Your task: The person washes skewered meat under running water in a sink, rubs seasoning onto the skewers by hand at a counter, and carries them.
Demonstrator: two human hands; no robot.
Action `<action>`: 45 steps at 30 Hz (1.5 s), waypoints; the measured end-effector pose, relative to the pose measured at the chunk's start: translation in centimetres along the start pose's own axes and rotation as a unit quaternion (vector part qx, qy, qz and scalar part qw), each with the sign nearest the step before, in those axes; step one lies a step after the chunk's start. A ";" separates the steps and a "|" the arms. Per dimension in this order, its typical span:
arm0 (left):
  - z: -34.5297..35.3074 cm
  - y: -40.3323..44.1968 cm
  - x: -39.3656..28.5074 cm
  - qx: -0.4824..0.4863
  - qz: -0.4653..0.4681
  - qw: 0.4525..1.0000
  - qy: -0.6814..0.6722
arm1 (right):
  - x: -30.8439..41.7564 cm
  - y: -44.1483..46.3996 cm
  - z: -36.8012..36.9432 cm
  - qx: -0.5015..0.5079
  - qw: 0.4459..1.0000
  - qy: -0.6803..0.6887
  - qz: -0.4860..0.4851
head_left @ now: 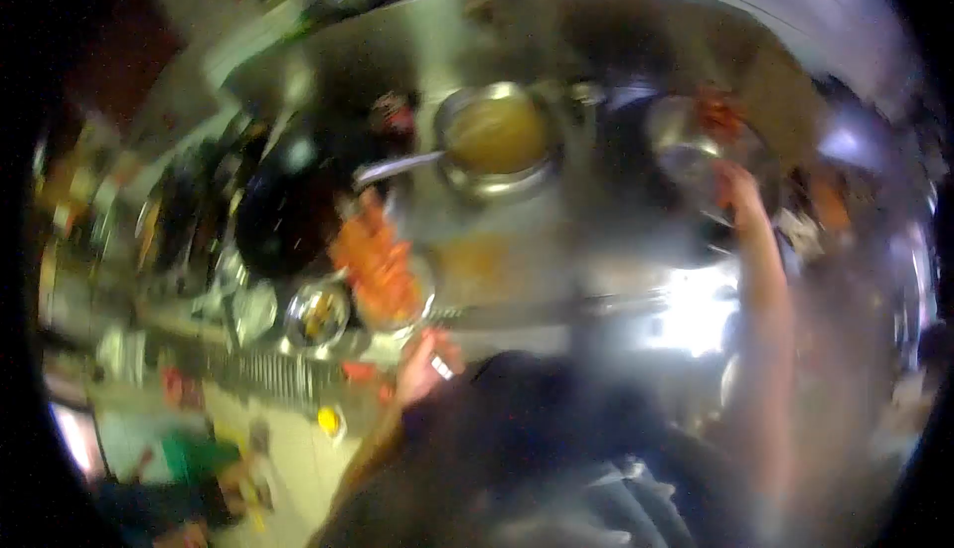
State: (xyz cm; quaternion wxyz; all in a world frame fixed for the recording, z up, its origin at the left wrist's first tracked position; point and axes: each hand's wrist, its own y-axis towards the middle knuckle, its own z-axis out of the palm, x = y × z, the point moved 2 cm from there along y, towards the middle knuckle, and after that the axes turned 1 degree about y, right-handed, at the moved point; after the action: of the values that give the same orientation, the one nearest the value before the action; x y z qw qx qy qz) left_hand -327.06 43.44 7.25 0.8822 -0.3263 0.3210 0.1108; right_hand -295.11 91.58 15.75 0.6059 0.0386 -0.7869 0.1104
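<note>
My left hand (429, 364) is low in the middle, just in front of a plate (425, 295) heaped with orange-red food pieces (376, 260). Its fingers look curled, and a small whitish thing (441, 367) shows at them. Whether the hand touches the plate rim is blurred. My right hand (733, 185) reaches far forward to a round metal pan or bowl (686, 156) at the right. Motion smears its fingers, so its grip is unclear. Beyond it are more reddish pieces (720, 116), too blurred to name.
A metal pot of yellowish liquid (497, 136) stands at the back centre, with a light-coloured handle (397, 165) beside it. A dark wok-like pan (293, 195) lies left. A small metal bowl (318, 313) sits near the front edge. Another person's green clothing (199, 457) shows lower left.
</note>
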 end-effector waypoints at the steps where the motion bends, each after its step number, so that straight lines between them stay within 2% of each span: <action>1: -0.7 0.4 0.4 0.002 -0.044 0.999 -0.007 | 1.3 -2.4 1.7 0.027 0.999 0.039 -0.004; 2: 1.5 -0.9 -0.4 0.086 0.010 0.996 -0.008 | 0.0 -2.9 2.7 0.049 0.998 0.024 -0.020; 3: -0.2 0.4 0.2 0.119 -0.007 0.992 0.047 | -0.9 -3.4 3.2 0.065 0.997 0.008 -0.040; 4: 0.8 0.4 0.1 0.091 0.007 0.995 0.044 | -1.7 -5.1 5.3 0.066 0.989 0.110 -0.075; 5: 1.2 0.7 0.0 0.101 0.010 0.995 -0.016 | -1.7 -7.0 6.5 0.079 0.994 0.033 -0.062; 6: 1.7 0.9 0.0 0.115 0.012 0.991 -0.072 | -2.7 -7.8 7.7 0.111 0.992 0.043 -0.033; 7: 2.8 1.0 -0.3 0.079 0.031 0.993 -0.082 | -3.7 -8.6 8.9 0.142 0.989 0.051 -0.004; 9: 4.6 0.3 -0.5 0.006 0.070 0.993 -0.094 | -3.0 -13.3 12.7 0.191 0.979 0.068 -0.020; 11: 5.7 0.2 -0.5 -0.005 0.122 0.990 -0.068 | -1.3 -17.9 16.2 0.234 0.969 0.080 -0.007; 13: 6.0 -0.2 -0.1 -0.045 0.165 0.984 -0.053 | -3.2 -19.3 19.6 0.335 0.928 0.162 -0.022; 15: 5.6 -1.2 0.7 -0.087 0.166 0.981 -0.048 | -0.7 -21.9 21.8 0.405 0.898 0.162 0.053; 17: 5.0 -2.5 1.4 -0.130 0.156 0.976 -0.077 | 0.3 -24.5 24.4 0.445 0.883 0.134 0.067; 21: 3.0 -7.0 3.1 -0.174 0.181 0.963 -0.101 | -1.8 -28.4 28.2 0.482 0.869 0.074 -0.079; 23: 2.2 -8.6 3.8 -0.223 0.197 0.950 -0.091 | -1.8 -29.5 29.3 0.493 0.865 0.089 0.016; 25: 0.9 -11.8 3.5 -0.283 0.211 0.933 -0.077 | -5.8 -30.6 30.3 0.506 0.856 0.092 -0.051; 26: 0.5 -12.9 3.2 -0.309 0.234 0.920 -0.067 | -6.3 -31.0 30.5 0.483 0.860 0.084 -0.141; 27: -1.0 -13.6 3.5 -0.314 0.260 0.910 -0.075 | -6.9 -31.4 30.8 0.449 0.860 0.074 -0.229; 29: -3.2 -16.0 3.3 -0.319 0.273 0.903 -0.093 | -5.6 -33.3 30.4 0.403 0.878 -0.029 -0.256; 30: -4.5 -17.0 3.1 -0.325 0.285 0.894 -0.122 | -4.2 -34.3 29.8 0.425 0.887 -0.109 -0.141; 33: -9.1 -22.4 3.4 -0.334 0.302 0.871 -0.194 | -3.5 -39.0 30.2 0.433 0.870 -0.134 -0.194; 35: -13.4 -28.0 4.4 -0.379 0.293 0.858 -0.187 | -4.7 -43.1 31.3 0.473 0.848 -0.086 -0.223; 39: -22.3 -41.7 8.1 -0.460 0.288 0.830 -0.127 | -7.3 -53.3 34.9 0.523 0.838 -0.074 -0.137; 42: -30.9 -52.3 13.7 -0.503 0.325 0.794 -0.106 | -8.4 -63.4 38.4 0.539 0.838 -0.027 -0.075; 43: -31.7 -56.1 14.4 -0.514 0.298 0.795 -0.119 | -8.9 -65.8 39.5 0.554 0.830 -0.030 -0.054; 45: -34.2 -62.6 16.8 -0.535 0.328 0.769 -0.126 | -7.8 -71.4 41.2 0.590 0.792 -0.067 -0.141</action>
State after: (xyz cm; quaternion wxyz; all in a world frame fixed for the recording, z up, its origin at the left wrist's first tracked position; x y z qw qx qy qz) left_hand -305.68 -26.65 8.18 0.5078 -0.6033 0.1837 0.5869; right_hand -318.06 12.46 7.34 0.4204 0.5066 -0.5929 0.4637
